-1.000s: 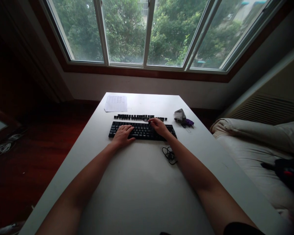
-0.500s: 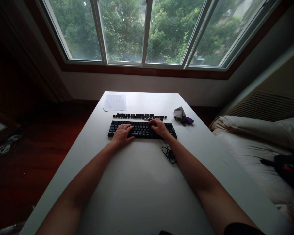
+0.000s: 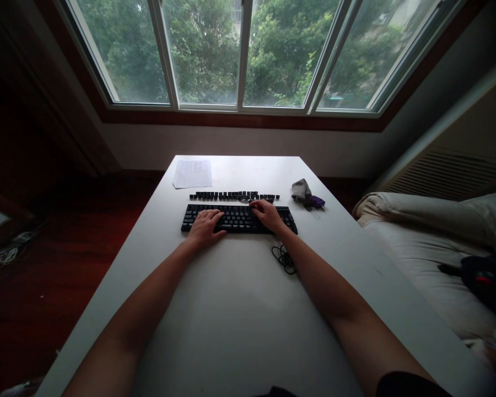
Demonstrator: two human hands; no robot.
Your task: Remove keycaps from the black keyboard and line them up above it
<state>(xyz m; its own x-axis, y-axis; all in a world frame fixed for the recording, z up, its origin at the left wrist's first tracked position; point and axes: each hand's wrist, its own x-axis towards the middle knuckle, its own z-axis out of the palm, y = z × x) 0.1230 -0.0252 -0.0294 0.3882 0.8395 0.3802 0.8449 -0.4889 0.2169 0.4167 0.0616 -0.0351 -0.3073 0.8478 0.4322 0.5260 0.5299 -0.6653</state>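
Note:
A black keyboard (image 3: 235, 223) lies across the white table in front of me. My left hand (image 3: 207, 225) rests on its left part, fingers stretched out over the keys and thumb apart near the front edge. Over the right part of the keyboard, my right hand (image 3: 267, 214) is bent with thumb and fingertips drawn together near the back keys. Whatever those fingertips hold, if anything, is too small to make out. Just behind the keyboard, a row of loose black keycaps (image 3: 219, 196) stretches from left to right, its right end close to my right hand.
A coiled black cable (image 3: 284, 260) lies beside my right forearm. Papers (image 3: 192, 174) are at the table's far left. A grey and purple cloth-like bundle (image 3: 303, 193) sits at the right. The white table (image 3: 240, 320) reaches toward the window; a padded seat (image 3: 413, 259) stands on the right.
The view has shifted very slightly. My right fingertips have moved a little at the back keys; my left hand stays in place on the keyboard.

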